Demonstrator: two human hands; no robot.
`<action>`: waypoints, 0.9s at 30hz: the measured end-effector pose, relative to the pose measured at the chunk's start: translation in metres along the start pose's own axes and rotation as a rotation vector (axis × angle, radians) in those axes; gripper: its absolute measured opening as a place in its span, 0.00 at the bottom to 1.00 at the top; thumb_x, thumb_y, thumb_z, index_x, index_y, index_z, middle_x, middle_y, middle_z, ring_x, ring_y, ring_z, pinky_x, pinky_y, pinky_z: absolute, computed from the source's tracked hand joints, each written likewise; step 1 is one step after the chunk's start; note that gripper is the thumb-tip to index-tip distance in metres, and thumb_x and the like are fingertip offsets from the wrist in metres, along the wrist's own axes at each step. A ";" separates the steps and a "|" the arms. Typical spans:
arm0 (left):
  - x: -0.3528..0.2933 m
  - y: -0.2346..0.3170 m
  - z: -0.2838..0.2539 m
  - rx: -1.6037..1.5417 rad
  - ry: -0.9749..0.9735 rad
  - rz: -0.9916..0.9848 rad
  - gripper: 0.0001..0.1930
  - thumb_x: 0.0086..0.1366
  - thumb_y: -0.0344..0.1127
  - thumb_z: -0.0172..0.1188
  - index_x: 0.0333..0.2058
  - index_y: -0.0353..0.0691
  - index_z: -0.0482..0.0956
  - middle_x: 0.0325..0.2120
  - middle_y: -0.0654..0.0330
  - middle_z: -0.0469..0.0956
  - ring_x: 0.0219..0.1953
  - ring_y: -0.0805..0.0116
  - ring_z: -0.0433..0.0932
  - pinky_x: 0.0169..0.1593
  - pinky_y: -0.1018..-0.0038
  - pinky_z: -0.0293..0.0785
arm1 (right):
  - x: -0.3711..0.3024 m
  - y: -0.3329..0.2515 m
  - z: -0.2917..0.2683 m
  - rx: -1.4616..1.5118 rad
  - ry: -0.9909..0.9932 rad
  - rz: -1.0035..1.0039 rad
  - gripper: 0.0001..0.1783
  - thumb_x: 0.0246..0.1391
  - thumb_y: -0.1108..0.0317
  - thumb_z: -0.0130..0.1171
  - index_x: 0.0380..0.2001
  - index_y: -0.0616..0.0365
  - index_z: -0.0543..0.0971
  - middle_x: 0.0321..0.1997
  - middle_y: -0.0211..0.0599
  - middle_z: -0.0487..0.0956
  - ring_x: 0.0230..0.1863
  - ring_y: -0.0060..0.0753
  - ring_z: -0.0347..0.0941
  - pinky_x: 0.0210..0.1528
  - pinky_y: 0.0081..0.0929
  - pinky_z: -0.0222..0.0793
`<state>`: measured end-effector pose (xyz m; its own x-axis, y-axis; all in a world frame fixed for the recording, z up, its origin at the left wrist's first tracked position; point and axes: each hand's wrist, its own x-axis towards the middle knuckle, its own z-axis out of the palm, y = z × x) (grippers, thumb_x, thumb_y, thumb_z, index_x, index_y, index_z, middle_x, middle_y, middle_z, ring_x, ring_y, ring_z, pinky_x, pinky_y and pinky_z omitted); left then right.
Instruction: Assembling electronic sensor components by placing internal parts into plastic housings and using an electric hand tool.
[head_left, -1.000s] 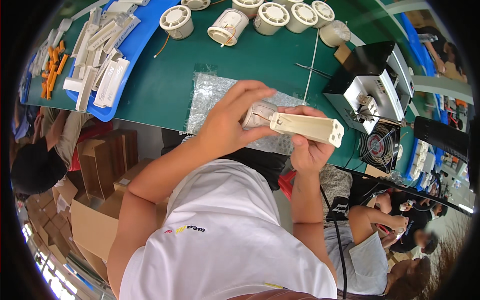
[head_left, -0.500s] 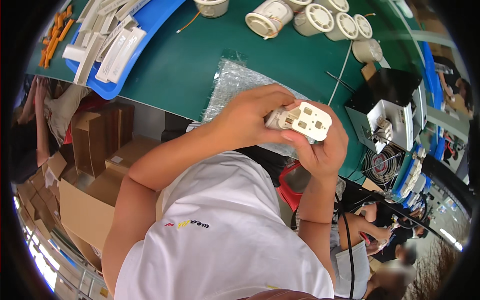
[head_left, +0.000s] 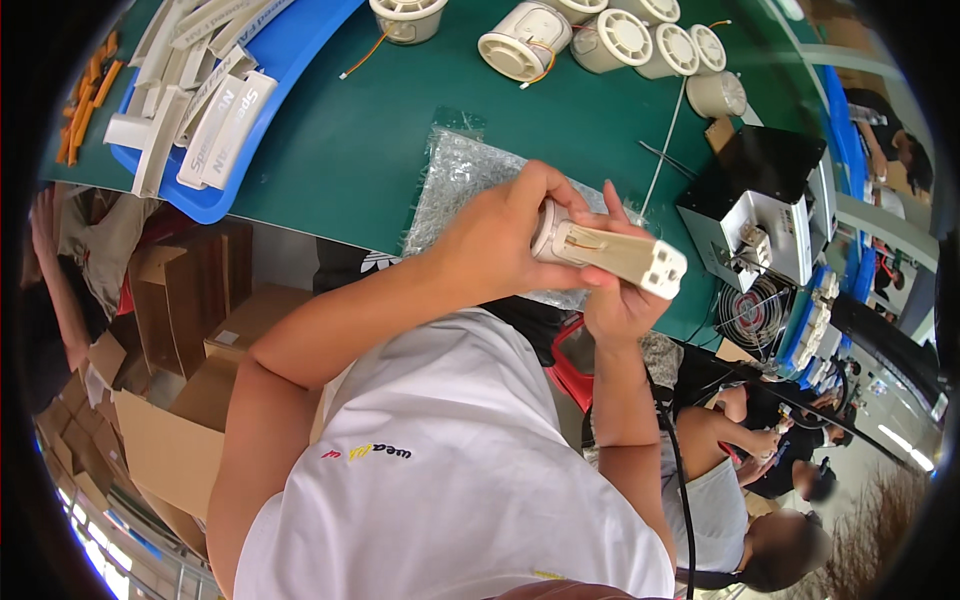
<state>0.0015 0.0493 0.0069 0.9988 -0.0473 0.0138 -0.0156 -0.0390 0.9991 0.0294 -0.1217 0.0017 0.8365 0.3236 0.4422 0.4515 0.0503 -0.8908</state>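
Note:
Over the near edge of the green table, both hands hold a white plastic assembly. Its round end sits in my left hand, with fingers bent over the top and thumb underneath. From there a long hollow handle part slants toward the lower right, ending in a squarish face with small openings. My right hand has its thumb and fingers around this handle part, palm beneath it. One right finger sticks up behind. Under the hands lies a sheet of clear bubble wrap.
Several white round vented housings with thin wires stand at the back. A blue tray of long white covers is at left, beside orange strips. Tweezers, a black-and-silver machine and a round fan are at right.
The white assembly has turned, so its handle part now shows lengthwise instead of end-on. My right hand has shifted lower along it, and its fingers have loosened. The view has shifted slightly.

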 end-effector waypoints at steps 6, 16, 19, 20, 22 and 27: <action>0.001 -0.003 -0.002 0.263 0.062 0.560 0.28 0.44 0.37 0.79 0.44 0.38 0.76 0.44 0.53 0.79 0.47 0.53 0.80 0.46 0.65 0.80 | -0.002 -0.007 -0.005 -0.012 -0.041 -0.086 0.21 0.47 0.74 0.69 0.46 0.65 0.78 0.48 0.53 0.81 0.58 0.53 0.74 0.67 0.56 0.58; -0.006 0.022 0.003 0.600 -0.058 0.670 0.21 0.47 0.34 0.75 0.41 0.40 0.81 0.51 0.54 0.78 0.55 0.47 0.77 0.53 0.64 0.79 | -0.015 -0.010 -0.027 -0.034 0.027 -0.028 0.24 0.40 0.68 0.76 0.45 0.53 0.85 0.58 0.43 0.71 0.59 0.45 0.66 0.60 0.41 0.65; -0.008 0.032 0.007 0.575 -0.164 0.545 0.14 0.51 0.31 0.73 0.36 0.38 0.80 0.48 0.53 0.79 0.57 0.48 0.76 0.54 0.63 0.78 | -0.018 -0.009 -0.037 -0.037 0.036 -0.082 0.24 0.39 0.67 0.76 0.45 0.53 0.85 0.57 0.41 0.73 0.57 0.44 0.67 0.58 0.40 0.66; -0.009 0.034 0.008 0.511 -0.233 0.442 0.12 0.53 0.30 0.72 0.34 0.37 0.79 0.47 0.53 0.79 0.57 0.50 0.75 0.55 0.63 0.76 | -0.021 -0.009 -0.039 -0.063 0.025 -0.110 0.24 0.40 0.66 0.76 0.44 0.53 0.85 0.58 0.41 0.73 0.56 0.45 0.69 0.57 0.40 0.67; -0.006 0.011 0.011 0.270 -0.231 0.373 0.08 0.58 0.28 0.68 0.34 0.36 0.77 0.46 0.53 0.79 0.56 0.52 0.76 0.55 0.65 0.75 | -0.030 -0.010 -0.034 0.073 0.091 0.002 0.23 0.41 0.66 0.76 0.44 0.54 0.85 0.57 0.42 0.74 0.54 0.44 0.71 0.55 0.38 0.69; -0.008 0.008 0.052 0.053 0.128 0.293 0.03 0.72 0.27 0.51 0.37 0.35 0.69 0.40 0.53 0.79 0.41 0.61 0.77 0.50 0.71 0.72 | -0.036 -0.055 -0.082 -0.470 -0.038 0.268 0.19 0.45 0.65 0.74 0.40 0.61 0.83 0.42 0.46 0.82 0.42 0.28 0.79 0.43 0.24 0.74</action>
<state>-0.0091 -0.0026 0.0127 0.9491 0.0615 0.3089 -0.3025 -0.0947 0.9484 -0.0002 -0.2141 0.0432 0.9337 0.3012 0.1937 0.3209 -0.4638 -0.8258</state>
